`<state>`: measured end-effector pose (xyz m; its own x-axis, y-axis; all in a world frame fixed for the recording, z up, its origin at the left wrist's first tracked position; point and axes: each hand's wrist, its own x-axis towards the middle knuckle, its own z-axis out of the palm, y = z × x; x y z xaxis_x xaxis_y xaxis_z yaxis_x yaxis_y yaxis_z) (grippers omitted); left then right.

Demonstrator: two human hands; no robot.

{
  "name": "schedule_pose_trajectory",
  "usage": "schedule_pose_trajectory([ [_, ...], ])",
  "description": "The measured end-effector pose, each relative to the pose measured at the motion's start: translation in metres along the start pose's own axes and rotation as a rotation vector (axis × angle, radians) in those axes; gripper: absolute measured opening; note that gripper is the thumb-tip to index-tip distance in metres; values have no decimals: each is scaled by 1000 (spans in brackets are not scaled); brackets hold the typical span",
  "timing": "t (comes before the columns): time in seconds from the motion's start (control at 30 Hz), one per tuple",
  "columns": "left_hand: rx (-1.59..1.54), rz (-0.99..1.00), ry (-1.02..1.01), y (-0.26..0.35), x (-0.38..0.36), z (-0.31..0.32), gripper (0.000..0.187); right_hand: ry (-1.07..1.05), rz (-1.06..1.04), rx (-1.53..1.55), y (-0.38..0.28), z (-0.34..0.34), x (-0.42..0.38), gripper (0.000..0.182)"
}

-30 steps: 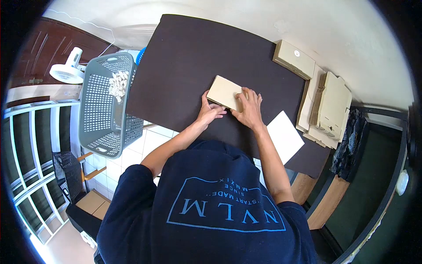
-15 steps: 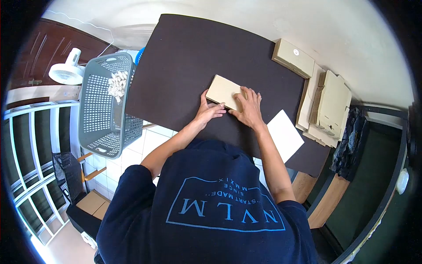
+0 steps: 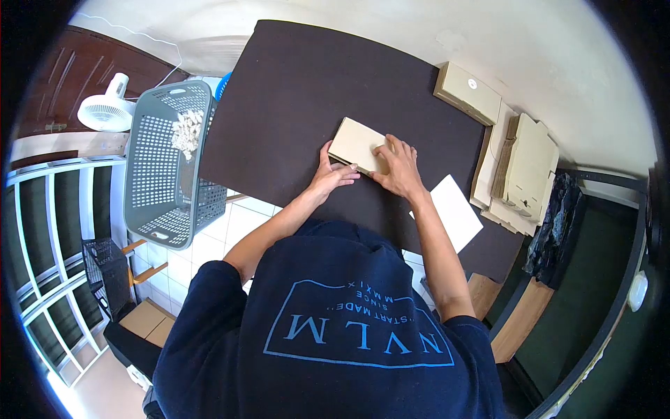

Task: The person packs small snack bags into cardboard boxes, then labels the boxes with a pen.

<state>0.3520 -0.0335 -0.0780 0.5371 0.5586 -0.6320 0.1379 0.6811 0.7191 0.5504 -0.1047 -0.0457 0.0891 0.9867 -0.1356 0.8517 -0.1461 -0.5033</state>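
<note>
A small flat cardboard box (image 3: 356, 142) lies at a slant on the dark tabletop (image 3: 300, 91), near its front edge. My left hand (image 3: 331, 176) grips the box's left end, the thumb along its near edge and a finger at the left corner. Over the right end, my right hand (image 3: 400, 169) is closed on the box with bent fingers on top and the thumb at the near edge. My right fingers partly cover that end. Right of my right forearm lies a white sheet of paper (image 3: 453, 213).
Against the wall at the right are a closed cardboard box (image 3: 466, 92) and a stack of flat cardboard (image 3: 527, 164). A grey plastic basket (image 3: 157, 202) holding white pieces (image 3: 186, 133) stands left of the table. Beyond it is a white fan (image 3: 106, 112).
My right hand has shifted slightly, and its fingers have moved a little on the box. The box and my left hand stay almost where they were.
</note>
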Motion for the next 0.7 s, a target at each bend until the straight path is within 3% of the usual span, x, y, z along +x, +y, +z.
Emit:
schedule_pose_trajectory([
  [0.33, -26, 2, 52, -1, 1, 3, 98, -28, 6, 91, 5, -3, 4, 56],
  [0.7, -3, 12, 57, -3, 2, 3, 96, 17, 40, -55, -3, 6, 1, 54],
])
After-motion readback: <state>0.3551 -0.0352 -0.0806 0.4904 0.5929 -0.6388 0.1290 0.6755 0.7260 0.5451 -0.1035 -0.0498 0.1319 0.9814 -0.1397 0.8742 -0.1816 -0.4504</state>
